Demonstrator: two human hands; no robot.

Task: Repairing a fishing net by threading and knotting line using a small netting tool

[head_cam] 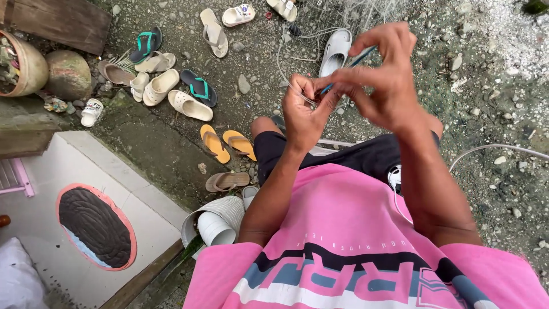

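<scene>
My right hand (384,77) is raised in front of me, its fingers pinched on a thin blue needle-like tool (353,62). My left hand (304,111) sits just below and left of it, fingers closed on thin pale strands of fishing net (297,91). The fine mesh (354,17) stretches away over the gravel toward the top of the view. The two hands nearly touch at the fingertips. I wear a pink shirt and black shorts.
Many sandals and flip-flops lie on the gravel, among them an orange pair (227,143) and a grey slide (336,50). A tiled step with an oval mat (96,226) is at lower left. Stacked white pots (217,220) stand beside it. Round clay pots (67,73) sit at upper left.
</scene>
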